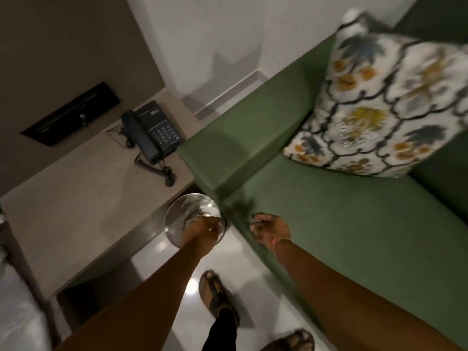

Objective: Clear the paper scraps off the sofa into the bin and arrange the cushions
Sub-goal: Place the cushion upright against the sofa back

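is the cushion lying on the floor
No, the cushion sits on the green sofa, leaning in its corner by the armrest.

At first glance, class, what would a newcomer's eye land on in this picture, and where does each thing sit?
The patterned cushion stands out most, propped in the corner of the green sofa at upper right. Next come the two bare arms reaching forward: the left hand over the shiny round bin on the floor by the sofa's armrest, the right hand at the seat's front edge. A black telephone sits on the beige desk to the left.
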